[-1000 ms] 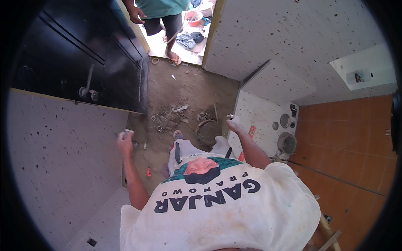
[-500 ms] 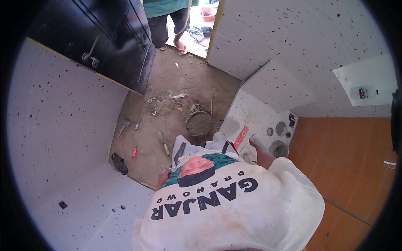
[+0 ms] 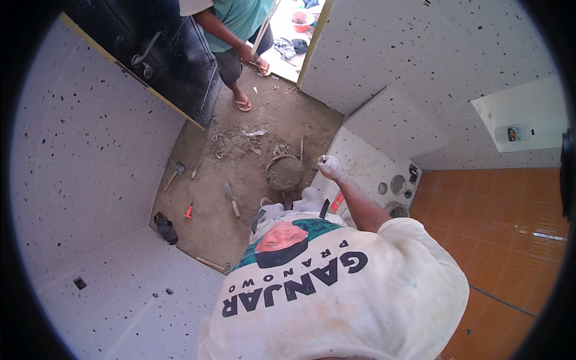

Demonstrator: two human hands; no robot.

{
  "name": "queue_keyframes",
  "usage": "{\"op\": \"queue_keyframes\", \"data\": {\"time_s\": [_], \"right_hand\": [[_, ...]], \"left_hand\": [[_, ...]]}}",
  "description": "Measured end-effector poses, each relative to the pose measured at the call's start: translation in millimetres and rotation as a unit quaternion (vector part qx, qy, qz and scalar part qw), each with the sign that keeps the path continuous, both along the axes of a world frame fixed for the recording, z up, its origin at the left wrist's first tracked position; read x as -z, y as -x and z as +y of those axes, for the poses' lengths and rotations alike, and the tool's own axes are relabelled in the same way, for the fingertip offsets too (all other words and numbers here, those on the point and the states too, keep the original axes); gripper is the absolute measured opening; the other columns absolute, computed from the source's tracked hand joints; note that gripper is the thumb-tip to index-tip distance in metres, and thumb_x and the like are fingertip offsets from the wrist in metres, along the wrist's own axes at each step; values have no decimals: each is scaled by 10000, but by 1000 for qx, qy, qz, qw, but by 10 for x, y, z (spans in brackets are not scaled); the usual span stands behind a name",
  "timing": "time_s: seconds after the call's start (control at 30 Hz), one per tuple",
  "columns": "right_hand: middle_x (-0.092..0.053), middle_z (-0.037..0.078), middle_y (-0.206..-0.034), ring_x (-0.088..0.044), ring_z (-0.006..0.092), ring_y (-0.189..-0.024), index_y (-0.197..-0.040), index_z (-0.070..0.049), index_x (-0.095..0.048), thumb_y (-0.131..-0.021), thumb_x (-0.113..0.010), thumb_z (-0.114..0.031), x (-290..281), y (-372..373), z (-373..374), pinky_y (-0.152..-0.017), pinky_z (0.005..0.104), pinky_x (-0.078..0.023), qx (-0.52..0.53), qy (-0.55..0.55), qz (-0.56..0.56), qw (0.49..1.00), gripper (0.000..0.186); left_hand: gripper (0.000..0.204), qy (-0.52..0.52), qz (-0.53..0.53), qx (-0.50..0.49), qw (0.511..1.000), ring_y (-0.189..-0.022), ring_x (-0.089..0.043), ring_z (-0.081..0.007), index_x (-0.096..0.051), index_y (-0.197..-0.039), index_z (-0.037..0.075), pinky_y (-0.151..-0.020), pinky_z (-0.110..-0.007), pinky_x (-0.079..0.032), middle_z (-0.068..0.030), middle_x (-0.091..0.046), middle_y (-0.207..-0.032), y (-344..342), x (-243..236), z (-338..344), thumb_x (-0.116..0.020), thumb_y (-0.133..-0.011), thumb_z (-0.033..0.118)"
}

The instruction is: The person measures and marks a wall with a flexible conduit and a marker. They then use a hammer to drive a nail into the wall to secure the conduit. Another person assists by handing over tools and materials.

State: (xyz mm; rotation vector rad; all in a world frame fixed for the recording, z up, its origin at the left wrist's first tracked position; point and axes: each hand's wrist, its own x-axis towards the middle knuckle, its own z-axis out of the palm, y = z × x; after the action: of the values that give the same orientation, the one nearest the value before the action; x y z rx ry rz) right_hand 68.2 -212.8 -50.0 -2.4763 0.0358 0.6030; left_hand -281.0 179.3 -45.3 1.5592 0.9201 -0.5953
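Observation:
My right hand (image 3: 330, 168), dusted white, is raised with its fingers closed around something small and pale that I cannot make out. It appears over the edge of the white ledge (image 3: 360, 147), to the right of a bucket of grey mortar (image 3: 284, 173). A red spirit level (image 3: 336, 201) lies on that ledge below the hand, partly hidden by my arm. My left hand is not visible, hidden by my body. On the dusty floor left of my legs lie a trowel (image 3: 228, 193), a hammer (image 3: 174, 176) and a red-handled tool (image 3: 188, 211).
A co-worker (image 3: 231, 30) stands just inside the doorway beside a black door (image 3: 168, 60), gripping a long pale pole. A dark bag-like object (image 3: 165, 228) lies by the left wall. Round openings (image 3: 397, 185) sit in the ledge, beside the orange tiled wall (image 3: 492, 216).
My right hand, low beside my body half a second ago, is raised forward again. My left hand, visible a second ago, is now hidden. The co-worker has stepped in from the doorway.

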Motion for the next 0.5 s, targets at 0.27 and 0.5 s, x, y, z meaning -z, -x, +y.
{"op": "queue_keyframes", "data": {"time_s": [0.27, 0.5], "right_hand": [[-677, 222, -848, -660, 387, -856, -822, -69, -700, -787, -497, -231, 434, 737, -394, -770, 490, -522, 22, 152, 71, 986, 262], [-678, 221, -816, -666, 378, -782, -772, -59, -708, -782, -503, -227, 939, 1072, -767, -694, 461, -540, 14, 161, 55, 985, 265]], "left_hand": [[337, 31, -23, -23, 999, -1012, -562, -241, -569, -1147, -17, -889, -357, -440, -111, -591, -1113, 166, -140, 39, -548, -845, 130], [374, 53, -39, -51, 997, -1076, -542, -249, -540, -1198, -24, -937, -360, -423, -122, -570, -1176, 170, -313, 45, -522, -845, 100]]}}
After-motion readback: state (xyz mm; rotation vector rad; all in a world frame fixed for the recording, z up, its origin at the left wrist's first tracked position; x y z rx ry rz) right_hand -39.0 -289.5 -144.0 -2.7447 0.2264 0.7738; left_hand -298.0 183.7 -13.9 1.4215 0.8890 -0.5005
